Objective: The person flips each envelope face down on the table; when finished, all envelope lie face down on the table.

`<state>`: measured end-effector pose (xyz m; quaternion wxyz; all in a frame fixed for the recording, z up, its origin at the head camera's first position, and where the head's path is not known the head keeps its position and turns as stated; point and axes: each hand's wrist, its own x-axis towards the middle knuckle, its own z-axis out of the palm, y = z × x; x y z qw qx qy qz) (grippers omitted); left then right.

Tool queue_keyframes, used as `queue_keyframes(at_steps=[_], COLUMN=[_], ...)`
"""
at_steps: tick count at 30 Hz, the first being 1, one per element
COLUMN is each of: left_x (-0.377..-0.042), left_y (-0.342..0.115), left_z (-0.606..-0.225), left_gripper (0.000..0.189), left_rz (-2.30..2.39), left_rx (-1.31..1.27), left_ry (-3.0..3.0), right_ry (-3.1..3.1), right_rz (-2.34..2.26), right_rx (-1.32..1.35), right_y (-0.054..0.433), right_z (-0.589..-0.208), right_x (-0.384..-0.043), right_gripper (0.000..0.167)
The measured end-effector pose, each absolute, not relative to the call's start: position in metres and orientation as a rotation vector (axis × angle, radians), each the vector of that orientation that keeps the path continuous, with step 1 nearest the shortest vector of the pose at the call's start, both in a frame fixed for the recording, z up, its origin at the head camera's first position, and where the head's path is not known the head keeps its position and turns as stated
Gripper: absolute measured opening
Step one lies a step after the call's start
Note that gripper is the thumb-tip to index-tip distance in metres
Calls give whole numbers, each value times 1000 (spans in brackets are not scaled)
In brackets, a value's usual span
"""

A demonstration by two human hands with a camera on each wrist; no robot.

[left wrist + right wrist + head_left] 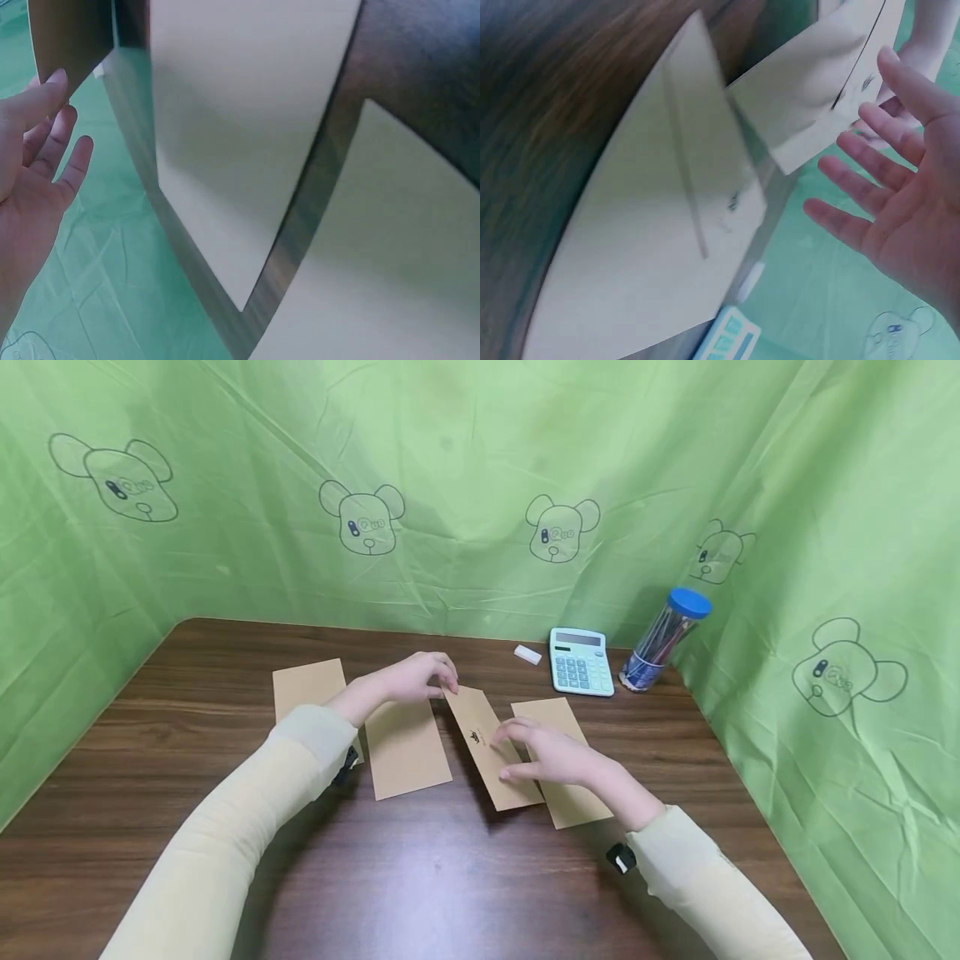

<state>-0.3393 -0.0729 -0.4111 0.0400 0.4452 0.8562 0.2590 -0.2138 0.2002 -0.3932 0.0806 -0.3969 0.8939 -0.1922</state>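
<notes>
My left hand pinches the far corner of a brown kraft envelope with a small dark printed logo. That envelope is raised at an angle, its far end higher than its near end. In the left wrist view, the thumb and fingers meet at the edge of the held envelope. My right hand hovers over the envelope's right side, fingers spread apart and gripping nothing. Beneath that hand lies another envelope, whose logo shows in the right wrist view. To the left, a plain-faced envelope lies flat.
One more envelope lies at far left, partly covered by the left forearm. Along the back stand a white eraser-like block, a light-blue calculator and a blue-lidded clear tube of sticks. Green curtain encloses the wooden table.
</notes>
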Motion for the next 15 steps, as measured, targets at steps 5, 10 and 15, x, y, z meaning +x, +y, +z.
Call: queue_keyframes(at_steps=[5, 10, 15], left_x=[-339, -340, -341], left_y=[-75, -75, -73], left_z=[-401, -394, -387], left_gripper=[12, 7, 5], left_rz=[828, 854, 868], left_rx=[1400, 1424, 1433], left_ry=[2620, 2618, 2627], right_ry=[2712, 2683, 2574], right_rz=[-617, -708, -845], right_rx=[-1210, -1140, -1057], right_y=[193, 188, 185], right_z=[-381, -374, -369], right_x=[-205, -201, -202], right_gripper=[54, 58, 58])
